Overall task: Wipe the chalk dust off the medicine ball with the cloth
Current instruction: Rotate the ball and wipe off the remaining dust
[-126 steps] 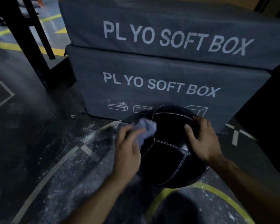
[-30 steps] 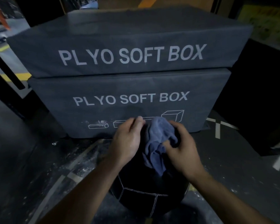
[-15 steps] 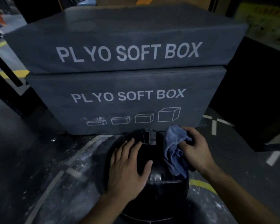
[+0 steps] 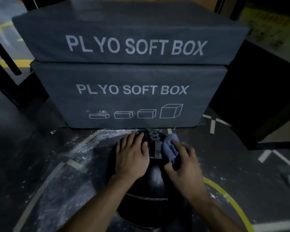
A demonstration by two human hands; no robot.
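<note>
Black medicine ball (image 4: pixel 153 180) sits on the chalk-dusted floor (image 4: pixel 60 164). Left hand (image 4: pixel 132 156) rests flat on its top, fingers straight. Right hand (image 4: pixel 184 166) presses the bunched blue cloth (image 4: pixel 170 148) against its upper right, grip curled round it. Beyond, two stacked plyo soft boxes (image 4: pixel 132 72).

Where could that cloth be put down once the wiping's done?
Bare floor lies right of the medicine ball, between the plyo boxes and the yellow line. Left of the ball, chalk dust covers the floor.
</note>
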